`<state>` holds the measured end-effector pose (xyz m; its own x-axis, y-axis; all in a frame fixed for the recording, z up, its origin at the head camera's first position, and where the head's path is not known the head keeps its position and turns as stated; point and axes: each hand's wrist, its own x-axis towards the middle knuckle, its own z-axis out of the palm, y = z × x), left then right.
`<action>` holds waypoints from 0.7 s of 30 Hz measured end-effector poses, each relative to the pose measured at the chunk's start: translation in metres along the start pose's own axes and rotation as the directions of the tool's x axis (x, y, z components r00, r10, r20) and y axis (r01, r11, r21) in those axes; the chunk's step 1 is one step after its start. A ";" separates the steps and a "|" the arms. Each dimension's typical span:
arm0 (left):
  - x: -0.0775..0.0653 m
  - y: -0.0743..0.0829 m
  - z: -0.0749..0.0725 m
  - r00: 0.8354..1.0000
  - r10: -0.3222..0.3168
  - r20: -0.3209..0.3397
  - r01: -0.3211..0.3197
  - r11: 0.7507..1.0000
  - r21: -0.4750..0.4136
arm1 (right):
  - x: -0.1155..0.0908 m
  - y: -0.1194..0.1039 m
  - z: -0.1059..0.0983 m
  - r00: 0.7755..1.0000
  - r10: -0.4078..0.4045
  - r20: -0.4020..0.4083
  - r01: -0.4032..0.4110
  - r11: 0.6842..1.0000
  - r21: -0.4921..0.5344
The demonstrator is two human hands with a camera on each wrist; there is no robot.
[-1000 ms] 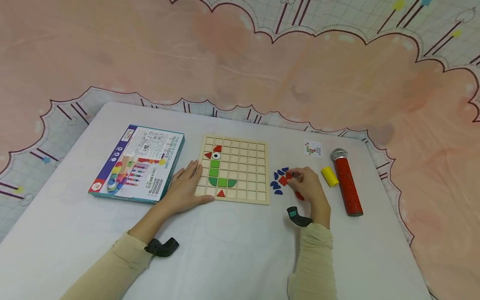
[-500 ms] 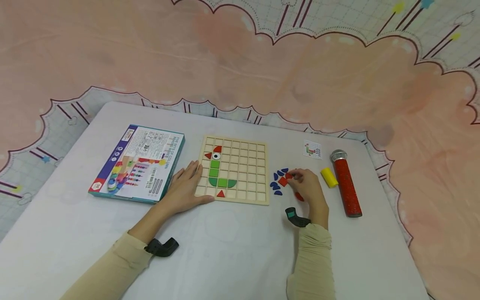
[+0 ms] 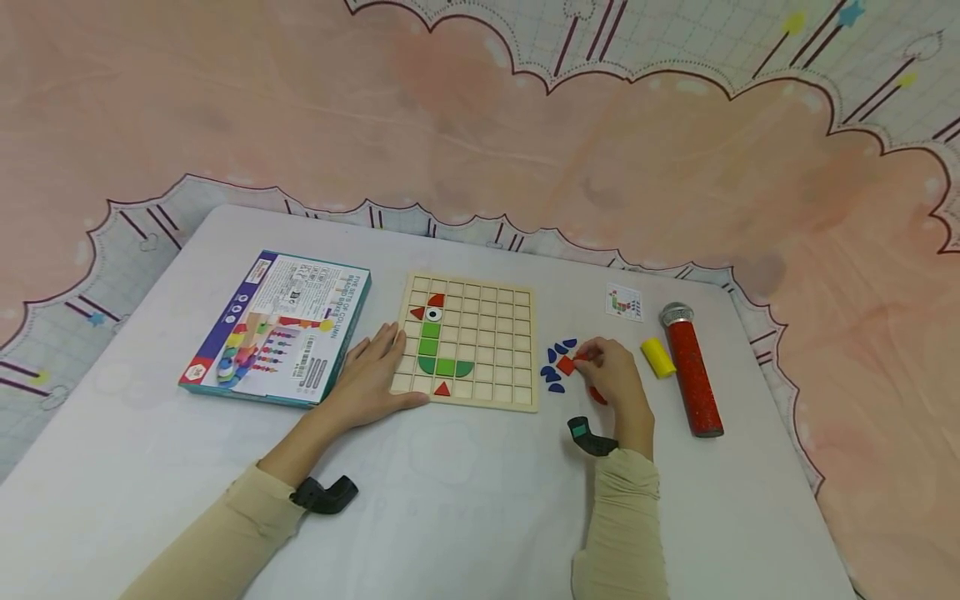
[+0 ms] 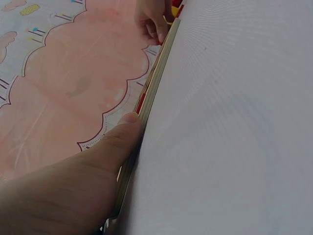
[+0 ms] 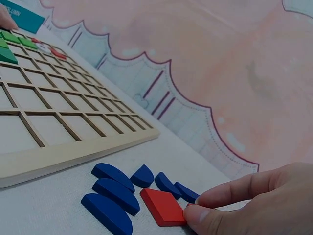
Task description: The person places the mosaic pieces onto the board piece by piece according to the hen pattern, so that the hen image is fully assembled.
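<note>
L hand (image 3: 365, 377) lies along the left edge of the wooden grid board (image 3: 487, 340), fingers out straight & a bit spread, thumb along the near edge; L wrist view has the thumb tip touching the board's side. R hand (image 3: 613, 375) is right of the board, thumb & index pinching a small red pc (image 3: 581, 357), mostly hidden btwn the tips so can't tell its shape. Just beside it: red sq (image 5: 163, 208), set cornerwise; can't tell if the fingertips touch it. Six blue curved pcs (image 5: 116, 197) sit round the sq, btwn board & R hand. Another red pc (image 3: 597, 396) is partly under the R hand. Board's on the white table (image 3: 450, 517), w/ green pcs (image 3: 428, 346) in an L shape, an eye tile (image 3: 432, 314) above them, a red triangle (image 3: 417, 313) left of the eye, a red quarter-round (image 3: 437, 300) on top & a 2nd red triangle (image 3: 442, 388) below the L's foot. Box (image 3: 281, 325) is left of the board, near L hand. Far right: pic card (image 3: 624, 302), yellow cyl. (image 3: 657, 358) & a red mic-shaped tube (image 3: 693, 371) w/ silver head, the last two close together.
</note>
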<state>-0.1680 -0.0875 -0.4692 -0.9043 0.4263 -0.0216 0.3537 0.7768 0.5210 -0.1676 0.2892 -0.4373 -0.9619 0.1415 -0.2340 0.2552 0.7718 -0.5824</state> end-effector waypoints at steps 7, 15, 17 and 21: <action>0.000 0.000 0.001 1.000 0.003 -0.006 -0.003 1.000 0.009 | -0.001 0.000 -0.002 0.998 0.023 -0.052 -0.022 1.000 0.019; 0.000 0.001 0.000 1.000 -0.002 -0.001 0.002 1.000 0.012 | 0.000 -0.029 0.014 0.991 -0.064 -0.118 0.078 0.990 0.120; 0.000 0.001 0.000 1.000 -0.001 -0.002 0.001 1.000 0.014 | 0.001 -0.040 0.025 0.984 -0.121 -0.131 0.139 0.981 0.134; -0.001 0.000 0.000 1.000 0.001 -0.009 -0.001 1.000 0.020 | -0.001 -0.067 0.049 0.965 -0.226 -0.135 0.246 0.957 0.156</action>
<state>-0.1672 -0.0874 -0.4692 -0.9058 0.4234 -0.0134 0.3596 0.7852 0.5042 -0.1790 0.2073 -0.4364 -0.9989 0.0459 0.0107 0.0232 0.6767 -0.7359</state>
